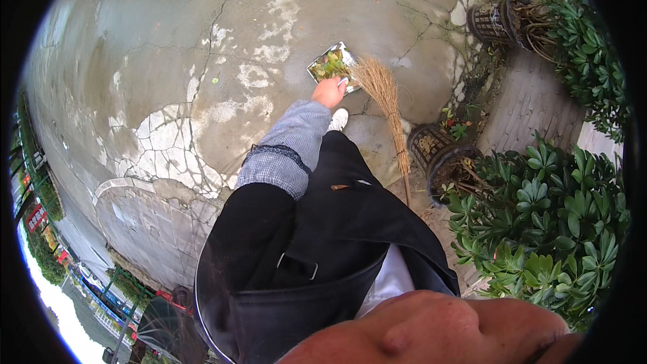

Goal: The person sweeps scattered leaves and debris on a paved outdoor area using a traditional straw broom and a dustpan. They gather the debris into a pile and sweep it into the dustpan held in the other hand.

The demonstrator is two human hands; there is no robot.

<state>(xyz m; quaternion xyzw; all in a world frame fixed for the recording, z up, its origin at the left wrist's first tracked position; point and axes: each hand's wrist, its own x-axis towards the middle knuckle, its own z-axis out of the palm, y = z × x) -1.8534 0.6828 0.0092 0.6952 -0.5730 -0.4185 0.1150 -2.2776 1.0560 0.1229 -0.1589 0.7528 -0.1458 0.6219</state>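
My left hand (329, 92), at the end of a grey checked sleeve cover, is closed around the pale handle of a dustpan (349, 55). Green and yellowish leaves (329, 64) lie in the pan, low over or on the concrete; which one I cannot tell. A straw broom (386, 91) stands to the right with its bristles against the pan's right side. Its thin handle runs down behind my black jacket. My right hand is out of view, so its hold on the broom cannot be seen.
A potted shrub's dark pot (437, 149) stands close right of the broom; another decorated pot (493, 21) is farther up. Leafy branches (546, 222) spread at lower right. The concrete ground (242, 25) is cracked, with scattered leaves. My white shoe (338, 119) is just below the dustpan.
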